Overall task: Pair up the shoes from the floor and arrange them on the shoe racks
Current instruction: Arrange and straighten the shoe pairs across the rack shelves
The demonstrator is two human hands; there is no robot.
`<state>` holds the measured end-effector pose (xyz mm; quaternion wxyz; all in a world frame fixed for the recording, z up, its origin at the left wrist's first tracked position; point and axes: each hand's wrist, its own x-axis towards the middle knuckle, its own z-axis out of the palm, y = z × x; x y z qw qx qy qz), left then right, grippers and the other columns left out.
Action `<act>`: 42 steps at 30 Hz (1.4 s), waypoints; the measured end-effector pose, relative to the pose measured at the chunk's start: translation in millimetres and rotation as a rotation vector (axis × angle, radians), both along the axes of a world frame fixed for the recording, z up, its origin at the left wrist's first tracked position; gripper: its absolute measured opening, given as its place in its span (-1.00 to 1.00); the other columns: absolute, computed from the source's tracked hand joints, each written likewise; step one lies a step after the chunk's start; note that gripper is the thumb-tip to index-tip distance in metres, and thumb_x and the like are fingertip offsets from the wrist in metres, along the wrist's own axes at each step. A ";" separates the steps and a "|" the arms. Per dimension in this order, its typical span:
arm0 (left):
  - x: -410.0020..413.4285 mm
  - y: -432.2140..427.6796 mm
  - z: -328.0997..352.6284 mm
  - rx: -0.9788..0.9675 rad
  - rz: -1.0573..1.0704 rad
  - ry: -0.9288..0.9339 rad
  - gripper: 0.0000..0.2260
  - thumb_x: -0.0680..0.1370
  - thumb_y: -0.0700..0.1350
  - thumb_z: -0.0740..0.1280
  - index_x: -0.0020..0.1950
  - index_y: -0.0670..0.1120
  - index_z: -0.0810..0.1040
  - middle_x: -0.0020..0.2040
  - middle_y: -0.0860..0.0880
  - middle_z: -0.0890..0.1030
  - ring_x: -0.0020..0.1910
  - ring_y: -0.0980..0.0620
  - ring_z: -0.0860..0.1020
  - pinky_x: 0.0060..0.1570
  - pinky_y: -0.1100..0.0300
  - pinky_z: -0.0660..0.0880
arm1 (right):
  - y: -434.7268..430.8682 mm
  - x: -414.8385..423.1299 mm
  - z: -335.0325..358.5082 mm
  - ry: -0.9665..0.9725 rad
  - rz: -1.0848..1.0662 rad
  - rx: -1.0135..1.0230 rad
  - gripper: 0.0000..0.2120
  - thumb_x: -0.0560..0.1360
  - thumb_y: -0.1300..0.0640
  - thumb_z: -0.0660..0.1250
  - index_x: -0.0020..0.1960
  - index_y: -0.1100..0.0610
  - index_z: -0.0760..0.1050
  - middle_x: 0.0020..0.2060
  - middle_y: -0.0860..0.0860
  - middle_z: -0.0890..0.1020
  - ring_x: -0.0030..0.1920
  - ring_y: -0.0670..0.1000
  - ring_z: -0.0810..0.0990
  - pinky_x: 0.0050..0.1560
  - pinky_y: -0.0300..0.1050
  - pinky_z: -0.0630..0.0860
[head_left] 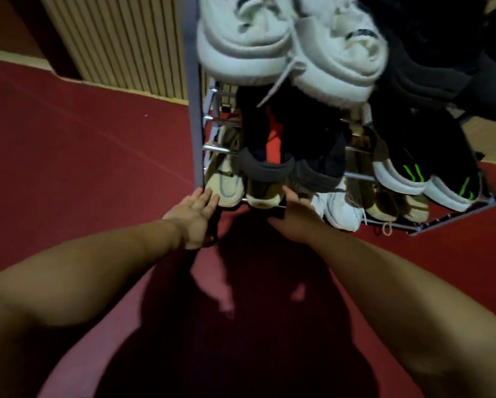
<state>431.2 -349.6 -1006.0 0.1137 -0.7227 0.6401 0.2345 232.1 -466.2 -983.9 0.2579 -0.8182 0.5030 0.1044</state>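
Dim, soft-focus wide-angle view; a heavy shadow darkens the red floor.

The single head-worn camera looked forward and steeply down from close above the tiered grey metal shoe rack, with both bare forearms reaching away from it toward the rack's lowest tier.

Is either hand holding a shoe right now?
No, the left hand and right hand are both open and empty at the rack's bottom shelf.
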 end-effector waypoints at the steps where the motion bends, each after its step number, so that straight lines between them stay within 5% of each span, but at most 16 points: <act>1: 3.6 1.4 -4.4 0.006 0.019 0.039 -0.15 0.53 0.12 0.28 0.54 -0.11 -0.26 0.54 -0.13 -0.26 0.53 -0.10 -0.20 0.48 0.13 -0.15 | 0.7 13.7 -3.6 -0.005 -0.012 0.008 -0.17 0.48 -0.09 0.33 0.55 0.06 -0.07 0.46 0.18 0.17 0.41 0.25 0.26 0.34 0.03 0.32; 8: 13.2 4.6 -13.7 -0.078 0.023 0.119 -0.17 0.50 -0.09 0.35 0.55 -0.09 -0.17 0.55 -0.08 -0.22 0.54 -0.08 -0.14 0.48 0.10 -0.09 | -5.0 67.0 -32.2 -0.014 -0.280 0.074 -0.14 0.52 -0.23 0.21 0.54 0.15 -0.18 0.53 0.19 -0.04 0.50 0.22 0.05 0.41 0.00 0.14; 13: 13.3 10.3 -26.2 -0.095 0.086 0.220 -0.20 0.52 -0.15 0.30 0.55 -0.06 -0.21 0.55 -0.03 -0.26 0.54 -0.03 -0.13 0.50 0.09 -0.06 | -16.2 57.4 -41.7 -0.039 -0.269 0.025 -0.09 0.41 -0.24 0.36 0.52 0.16 0.00 0.44 0.20 0.26 0.35 0.23 0.36 0.26 0.04 0.39; 18: 14.7 13.1 -34.8 -0.118 0.089 0.241 -0.23 0.54 -0.06 0.28 0.55 -0.05 -0.20 0.54 0.03 -0.29 0.54 0.00 -0.10 0.50 0.08 -0.06 | -4.8 56.6 -35.8 -0.095 -0.337 -0.062 -0.18 0.47 -0.16 0.31 0.51 0.22 0.01 0.37 0.28 0.31 0.34 0.27 0.33 0.27 0.04 0.33; 20: 17.0 13.0 -38.8 -0.116 0.061 0.212 -0.21 0.54 -0.03 0.28 0.55 -0.06 -0.22 0.53 0.03 -0.31 0.54 0.00 -0.09 0.49 0.10 -0.06 | 7.1 49.0 -37.2 -0.183 -0.341 -0.079 -0.20 0.44 -0.16 0.35 0.50 0.08 0.04 0.32 0.26 0.36 0.28 0.27 0.38 0.26 0.05 0.38; 22: 18.0 12.8 -43.6 -0.110 0.034 0.166 -0.21 0.55 -0.01 0.27 0.54 -0.07 -0.25 0.53 0.01 -0.33 0.54 0.02 -0.09 0.50 0.10 -0.06 | 19.7 37.0 -43.7 -0.242 -0.297 -0.098 -0.30 0.36 -0.28 0.36 0.38 -0.08 0.18 0.23 0.16 0.47 0.14 0.23 0.51 0.13 0.03 0.51; 24: 18.2 12.2 -48.7 -0.102 0.015 0.127 -0.22 0.56 0.01 0.24 0.53 -0.08 -0.27 0.53 0.01 -0.33 0.53 0.01 -0.11 0.50 0.10 -0.07 | 23.4 21.6 -59.6 -0.215 -0.327 -0.077 -0.24 0.27 -0.42 0.29 0.32 -0.03 0.26 0.12 0.06 0.53 0.00 0.15 0.60 -0.03 -0.02 0.58; 29: 20.0 13.0 -49.0 -0.091 -0.013 0.115 -0.25 0.58 0.03 0.19 0.53 -0.08 -0.28 0.53 0.00 -0.34 0.52 0.04 -0.17 0.50 0.09 -0.09 | 31.6 29.2 -42.2 -0.136 -0.422 -0.046 -0.08 0.33 -0.30 0.37 0.50 -0.14 -0.07 0.41 0.08 0.17 0.38 0.20 0.26 0.34 0.12 0.29; 33: 14.3 15.3 -38.5 -0.109 0.050 0.184 -0.23 0.56 0.03 0.24 0.54 -0.05 -0.26 0.52 0.02 -0.34 0.53 0.03 -0.11 0.49 0.10 -0.06 | 19.5 47.7 -43.0 -0.159 -0.458 -0.016 0.04 0.35 -0.24 0.41 0.53 -0.02 -0.22 0.46 0.18 0.09 0.42 0.28 0.15 0.35 0.05 0.23; 42: 22.6 7.9 -16.7 -0.058 -0.015 0.111 -0.23 0.55 0.07 0.27 0.55 -0.04 -0.19 0.55 -0.02 -0.23 0.54 -0.09 -0.11 0.46 0.01 -0.02 | 35.4 10.0 -35.4 -0.239 -0.426 -0.105 -0.12 0.35 -0.19 0.42 0.48 0.06 0.03 0.37 0.13 0.23 0.36 0.22 0.29 0.35 0.07 0.28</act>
